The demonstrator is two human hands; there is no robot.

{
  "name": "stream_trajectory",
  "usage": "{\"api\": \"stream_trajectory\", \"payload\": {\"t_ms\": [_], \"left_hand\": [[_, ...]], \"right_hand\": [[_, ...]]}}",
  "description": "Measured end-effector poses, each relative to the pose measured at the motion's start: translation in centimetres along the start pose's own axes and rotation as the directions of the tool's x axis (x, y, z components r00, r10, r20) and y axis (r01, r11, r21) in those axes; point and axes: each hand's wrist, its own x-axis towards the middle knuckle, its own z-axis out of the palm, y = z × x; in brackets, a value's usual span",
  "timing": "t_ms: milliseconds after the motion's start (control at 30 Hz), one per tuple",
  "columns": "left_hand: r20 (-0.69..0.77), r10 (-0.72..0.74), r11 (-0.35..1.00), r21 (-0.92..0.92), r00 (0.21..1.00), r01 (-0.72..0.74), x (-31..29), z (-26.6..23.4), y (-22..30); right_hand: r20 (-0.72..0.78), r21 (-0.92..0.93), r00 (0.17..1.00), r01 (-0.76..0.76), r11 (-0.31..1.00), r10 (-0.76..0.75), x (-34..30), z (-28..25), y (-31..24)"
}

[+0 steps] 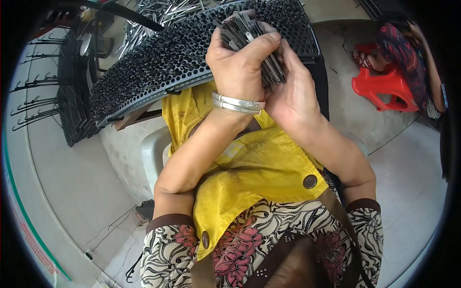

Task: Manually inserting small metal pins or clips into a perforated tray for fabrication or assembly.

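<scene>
Two bare hands meet over a bundle (242,31) of flat, dark metal strips at top center of the frame. The left hand (240,65), a silver bangle (237,103) at its wrist, is closed around the strips with its thumb laid across their face; the right hand (297,91) is cupped in against their right side, though most of its fingers are hidden behind the metal.

The bundle's long axis slants from upper left to lower right, its upper ends fanned slightly uneven and its lower ends reaching between the palms. Both hands touch it. A black tray (192,80), densely studded, spreads behind and to the left, the left hand being the nearer of the two to its middle. More strips (165,14) lie heaped at the upper edge, beyond the tray.

Dark hooks (43,103) jut out at far left; at upper right, a co-worker (401,53) in patterned clothing is beside a red stool (384,89). A yellow apron (254,173) fills the center. Small red print (31,240) runs along the lower left rim; no brand can be made out.
</scene>
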Motion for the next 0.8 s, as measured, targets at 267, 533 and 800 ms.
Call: {"api": "stream_trajectory", "payload": {"t_ms": [267, 533, 800], "left_hand": [[-0.026, 0.039, 0.999, -0.026, 0.999, -0.039, -1.9, 0.9, 1.4], [0.065, 0.244, 0.966, 0.068, 0.968, -0.248, -3.5, 2.9, 2.8], [0.136, 0.136, 0.969, 0.188, 0.981, -0.160, -6.3, 1.6, 2.0]], "right_hand": [[-0.015, -0.107, 0.982, 0.186, 0.977, -0.189, -1.5, 1.1, 1.4], [0.114, -0.250, 0.929, 0.371, 0.895, -0.353, -4.0, 1.6, 2.0], [0.034, -0.119, 0.928, 0.372, 0.921, -0.371, -5.7, 0.8, 2.8]]}}
